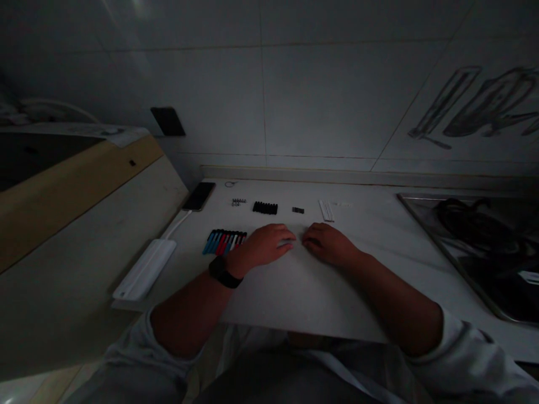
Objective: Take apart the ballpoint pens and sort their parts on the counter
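Observation:
My left hand (267, 244), with a black watch (223, 272) on its wrist, rests on the white counter (295, 292). Its fingers are curled, and a small pale thing that I cannot make out shows at their tips. My right hand (327, 243) lies just to the right of it, fingers bent inward, the fingertips of both hands almost touching. A row of blue, red, black and white stick-like pieces (224, 241) lies right beside my left hand.
Farther back lie a row of black pieces (265, 207), a small black part (298, 210), tiny metal bits (238, 201) and white strips (326, 210). A phone (199, 196) and a white power bank (145, 269) are at the left. A steel sink (475, 247) is at the right.

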A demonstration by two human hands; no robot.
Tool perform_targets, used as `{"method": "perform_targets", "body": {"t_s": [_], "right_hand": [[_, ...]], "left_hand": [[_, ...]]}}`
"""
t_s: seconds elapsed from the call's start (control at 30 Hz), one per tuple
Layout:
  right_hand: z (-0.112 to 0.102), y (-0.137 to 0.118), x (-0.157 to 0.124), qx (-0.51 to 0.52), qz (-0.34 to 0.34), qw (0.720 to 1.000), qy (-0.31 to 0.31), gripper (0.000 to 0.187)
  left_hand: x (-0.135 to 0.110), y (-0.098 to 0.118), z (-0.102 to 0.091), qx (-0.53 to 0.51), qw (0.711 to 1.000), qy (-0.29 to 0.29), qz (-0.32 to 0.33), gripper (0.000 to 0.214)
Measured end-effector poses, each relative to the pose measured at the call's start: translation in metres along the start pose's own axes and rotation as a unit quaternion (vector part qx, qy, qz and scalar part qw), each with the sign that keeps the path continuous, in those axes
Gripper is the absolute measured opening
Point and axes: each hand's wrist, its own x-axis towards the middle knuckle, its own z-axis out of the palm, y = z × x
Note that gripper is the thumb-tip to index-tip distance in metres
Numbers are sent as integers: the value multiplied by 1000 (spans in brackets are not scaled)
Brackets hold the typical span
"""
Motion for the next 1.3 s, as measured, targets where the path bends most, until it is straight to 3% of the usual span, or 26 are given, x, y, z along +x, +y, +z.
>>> {"method": "perform_targets", "body": {"t_s": [0.17,0.23,0.3,0.4,0.5,0.7,0.87,1.0,1.1,1.2,1.3], "right_hand": [[-1,-1,0,8,0,1000,3,23],[0,-2,1,9,2,1000,4,23],[0,-2,0,12,-1,1000,6,23],[1,-1,0,14,-6,1000,9,23],[2,0,-1,7,-6,1000,9,24],[0,-3,-1,9,-1,1000,4,24],[-1,-3,-2,10,2,1000,7,23],[0,-1,-2,9,-2,1000,7,23],[2,1,-2,11,-4,1000,8,23],[2,1,-2,11,-8,1000,11,23],[2,0,-2,8,-2,1000,9,24]], "left_hand": [[-10,-34,-58,-33,984,119,-129,27],[-20,-53,-74,-18,979,116,-167,28],[-30,-69,-81,25,977,73,-198,27],[-40,-83,-79,94,973,0,-213,40],[-42,-83,-70,130,966,-44,-217,56],[-30,-67,-55,171,962,-18,-210,77],[-34,-65,-63,188,959,-14,-213,62],[-36,-68,-61,184,956,-43,-225,67],[-28,-64,-53,184,965,-2,-188,64],[-22,-56,-50,197,965,41,-169,46],[-23,-46,-50,208,959,8,-193,30]]}}
